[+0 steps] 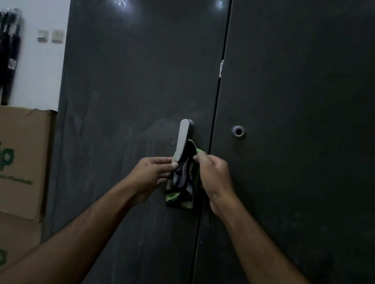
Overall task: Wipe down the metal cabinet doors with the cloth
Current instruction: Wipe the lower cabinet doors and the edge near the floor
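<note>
Two tall dark metal doors fill the view: the left door [136, 83], streaked with pale smears, and the right door [322, 115], which meets it at a narrow vertical seam. On the left door, close to the seam, a pale upright handle [182, 138] is mounted; a small round lock [238, 131] sits on the right door. The cloth [183, 181], black, grey and green, is held bunched just below and behind the handle's lower end. It is pinched at its left edge by the left hand [151, 175] and gripped from the right by the curled fingers of the right hand [213, 176].

The cloth appears to be being worked around the handle. It would best be drawn taut between both hands and slid along the handle's length.

Open panel is available above and to the right. To the left, stacked cardboard boxes [2, 158] stand against the cabinet's edge, so sweeps there would be cut short.
</note>
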Demonstrator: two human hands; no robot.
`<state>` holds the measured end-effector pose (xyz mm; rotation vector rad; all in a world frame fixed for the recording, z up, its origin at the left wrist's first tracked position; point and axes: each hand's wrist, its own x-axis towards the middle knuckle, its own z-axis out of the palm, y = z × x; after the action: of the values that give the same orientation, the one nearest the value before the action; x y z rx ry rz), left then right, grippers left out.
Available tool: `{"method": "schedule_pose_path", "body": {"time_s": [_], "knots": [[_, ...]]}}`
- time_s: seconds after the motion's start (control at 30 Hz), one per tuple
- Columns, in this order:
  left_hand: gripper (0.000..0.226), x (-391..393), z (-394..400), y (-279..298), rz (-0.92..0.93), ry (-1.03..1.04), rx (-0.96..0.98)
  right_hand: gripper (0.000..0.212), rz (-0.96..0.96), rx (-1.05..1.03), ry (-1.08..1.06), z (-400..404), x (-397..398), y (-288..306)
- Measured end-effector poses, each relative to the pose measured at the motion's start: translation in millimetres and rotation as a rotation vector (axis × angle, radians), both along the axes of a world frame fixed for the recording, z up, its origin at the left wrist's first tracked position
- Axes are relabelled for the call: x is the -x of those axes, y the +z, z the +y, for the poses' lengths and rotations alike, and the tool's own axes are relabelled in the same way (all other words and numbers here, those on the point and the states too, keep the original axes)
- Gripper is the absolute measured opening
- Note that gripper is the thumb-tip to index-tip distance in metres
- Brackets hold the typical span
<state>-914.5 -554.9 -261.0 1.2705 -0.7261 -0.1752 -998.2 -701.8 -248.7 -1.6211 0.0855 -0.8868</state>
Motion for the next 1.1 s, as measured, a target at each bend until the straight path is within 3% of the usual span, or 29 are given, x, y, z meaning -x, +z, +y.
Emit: {"method": "schedule_pose_path", "body": {"time_s": [0.07,0.13,0.23,0.33,0.47,0.53,0.63,0.7,0.87,1.1], "knots": [[0.021,2.2,1.4,-1.1,0.058,-0.009,0.018,0.036,0.042,0.037,0.081,3.1,-0.1,-3.6],[0.026,1.0,5.3,-0.6,0.087,0.005,0.033,0.019,0.058,0.120,-0.002,3.3,-7.1,-6.2],[0.022,-3.7,9.9,4.5,0.106,0.001,0.059,0.028,0.079,0.113,-0.070,3.8,-18.5,1.3],[0.018,-5.3,9.5,12.8,0.041,-0.019,0.009,0.026,0.040,0.031,-0.002,4.1,-24.8,6.5],[0.019,-3.5,4.5,12.1,-0.031,0.086,-0.082,0.025,0.036,-0.024,0.072,0.9,-24.2,-0.2],[0.019,-0.9,2.9,9.6,0.002,0.119,-0.089,0.028,0.043,0.047,0.033,0.4,-20.7,0.5],[0.015,2.9,-0.1,9.0,0.132,0.236,-0.013,0.027,0.053,0.212,-0.084,0.3,-11.2,6.1],[0.016,2.6,-1.1,9.2,0.165,0.355,0.076,0.025,0.047,0.177,-0.074,0.1,-4.4,10.1],[0.020,15.6,-7.3,25.2,0.060,0.365,0.211,0.010,-0.060,0.137,-0.137,-12.9,5.8,19.4],[0.026,27.8,-5.9,25.0,-0.289,0.353,0.111,0.009,-0.129,0.268,-0.138,-24.5,-6.2,21.0]]}}
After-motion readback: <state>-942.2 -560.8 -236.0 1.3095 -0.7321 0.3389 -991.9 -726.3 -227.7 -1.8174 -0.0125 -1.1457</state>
